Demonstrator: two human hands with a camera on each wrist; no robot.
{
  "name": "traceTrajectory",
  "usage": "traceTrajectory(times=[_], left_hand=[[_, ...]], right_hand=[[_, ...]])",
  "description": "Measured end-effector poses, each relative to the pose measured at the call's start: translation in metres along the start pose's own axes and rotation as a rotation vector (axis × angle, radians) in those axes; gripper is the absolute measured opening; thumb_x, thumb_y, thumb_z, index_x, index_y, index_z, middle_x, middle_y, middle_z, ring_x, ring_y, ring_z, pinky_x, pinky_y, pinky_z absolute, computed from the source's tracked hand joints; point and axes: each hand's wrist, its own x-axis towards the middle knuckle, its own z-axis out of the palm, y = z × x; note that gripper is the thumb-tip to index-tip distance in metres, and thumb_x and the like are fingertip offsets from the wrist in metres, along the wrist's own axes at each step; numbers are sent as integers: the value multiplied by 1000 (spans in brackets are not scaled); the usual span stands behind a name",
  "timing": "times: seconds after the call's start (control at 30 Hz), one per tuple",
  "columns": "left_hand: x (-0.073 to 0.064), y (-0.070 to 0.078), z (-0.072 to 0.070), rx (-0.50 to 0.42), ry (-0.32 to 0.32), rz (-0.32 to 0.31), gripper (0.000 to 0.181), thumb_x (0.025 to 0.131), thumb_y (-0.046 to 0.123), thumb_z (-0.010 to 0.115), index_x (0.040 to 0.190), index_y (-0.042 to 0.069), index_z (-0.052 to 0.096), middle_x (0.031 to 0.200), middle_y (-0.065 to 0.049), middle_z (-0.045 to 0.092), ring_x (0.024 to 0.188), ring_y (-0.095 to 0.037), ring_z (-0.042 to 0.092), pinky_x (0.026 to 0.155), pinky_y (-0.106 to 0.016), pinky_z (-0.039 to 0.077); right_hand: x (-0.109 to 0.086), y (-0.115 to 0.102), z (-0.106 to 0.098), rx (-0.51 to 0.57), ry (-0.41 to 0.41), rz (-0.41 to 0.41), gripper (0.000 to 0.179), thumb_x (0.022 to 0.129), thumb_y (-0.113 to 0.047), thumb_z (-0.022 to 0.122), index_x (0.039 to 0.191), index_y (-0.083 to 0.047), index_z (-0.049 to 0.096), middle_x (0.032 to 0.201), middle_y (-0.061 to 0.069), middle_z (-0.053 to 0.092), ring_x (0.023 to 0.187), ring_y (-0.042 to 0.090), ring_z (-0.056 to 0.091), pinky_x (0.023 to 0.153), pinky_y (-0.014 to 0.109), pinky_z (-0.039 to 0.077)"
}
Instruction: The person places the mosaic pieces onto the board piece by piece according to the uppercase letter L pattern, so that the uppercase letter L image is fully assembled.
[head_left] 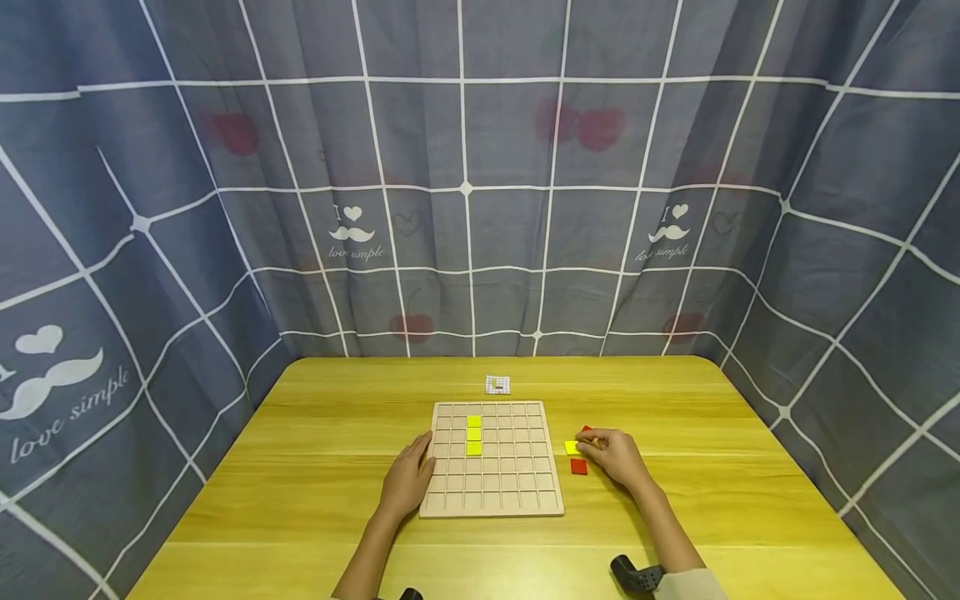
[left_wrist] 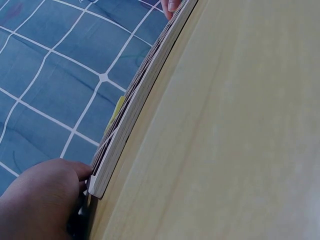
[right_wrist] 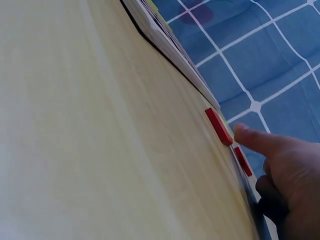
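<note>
A dark blue checked curtain surrounds the far and side edges of the table; its white print reads "I", a heart, then "love simple" with a moustache. The wooden table has rounded far corners. Near its middle lies a square wooden board, divided into seven columns and seven rows of shallow compartments. Three yellow tiles fill the third column from the left, in the second, third and fourth rows from the far edge.

The left hand rests loosely along the board's left edge, fingers touching it. The right hand reaches down beyond the right edge, its fingertips at a loose yellow tile; whether they pinch it I cannot tell. A black device sits at the right wrist, beside a pale sleeve. Beyond the board's far edge lies a small printed card, its grid markings too small to read. One red tile lies just nearer than the loose yellow one; another red tile shows partly behind the right fingers.
</note>
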Motion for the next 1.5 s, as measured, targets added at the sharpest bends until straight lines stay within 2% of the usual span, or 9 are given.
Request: traceTrajectory(times=[0.43, 0.67, 0.7, 0.73, 0.87, 0.93, 0.97, 1.23, 1.5], left_hand=[[-1, 0, -1, -1, 0, -11, 47, 93, 15, 54, 136, 0, 44, 135, -23, 44, 122, -44, 41, 101, -55, 34], [-2, 0, -4, -9, 3, -8, 47, 93, 14, 55, 136, 0, 44, 135, -23, 44, 124, -41, 40, 103, -53, 32], [-2, 0, -4, -12, 3, -9, 47, 93, 14, 54, 136, 0, 43, 135, -23, 44, 124, -41, 40, 103, -53, 32], [-2, 0, -4, -9, 3, -8, 47, 93, 14, 54, 136, 0, 43, 135, -23, 44, 124, -41, 40, 103, -53, 32], [-2, -1, -4, -8, 1, -11, 47, 93, 14, 54, 136, 0, 43, 135, -23, 44, 123, -41, 40, 103, -54, 32], [-2, -1, -4, -9, 0, -14, 46, 93, 14, 54, 136, 0, 44, 135, -23, 44, 124, -41, 40, 103, -54, 32], [-2, -1, -3, -11, -1, -17, 46, 93, 14, 54, 136, 1, 44, 135, -23, 44, 124, -41, 40, 103, -54, 32], [-1, 0, -2, -20, 2, -17, 47, 93, 15, 54, 136, 1, 44, 136, -23, 43, 124, -42, 40, 103, -54, 32], [0, 0, -1, -26, -1, -12, 46, 93, 14, 55, 135, 0, 45, 135, -22, 44, 124, -40, 40, 104, -53, 31]], right_hand=[[1, 3, -1, -42, -77, -54, 30, 75, -39, 73, 100, -23, 72, 50, -7, 32, 47, 7, 19, 46, 22, 20], [4, -6, 7, -9, -32, -101, 32, 75, -39, 73, 100, -19, 72, 48, -8, 29, 44, 5, 20, 42, 20, 20], [5, -10, 9, 5, -29, -114, 32, 75, -39, 73, 100, -18, 72, 48, -8, 29, 43, 5, 20, 41, 21, 20], [5, -13, 13, 9, -23, -135, 33, 76, -39, 72, 101, -18, 72, 47, -9, 28, 43, 4, 19, 41, 21, 29], [7, -33, 29, 52, -26, -216, 33, 77, -37, 72, 102, -17, 71, 45, -11, 25, 41, 2, 16, 38, 24, 31], [8, -44, 39, 61, -34, -257, 30, 77, -35, 72, 101, -17, 72, 46, -12, 23, 42, 1, 15, 38, 21, 30], [8, -50, 43, 75, -47, -271, 29, 78, -34, 73, 101, -17, 72, 46, -12, 23, 42, 1, 15, 37, 20, 21], [10, -84, 83, 51, -146, -312, 26, 80, -37, 71, 100, -21, 72, 46, -14, 25, 42, 1, 15, 38, 16, 19], [15, -96, 105, -4, -151, -364, 25, 79, -40, 71, 96, -22, 73, 49, -15, 32, 45, 0, 20, 39, 16, 20]])
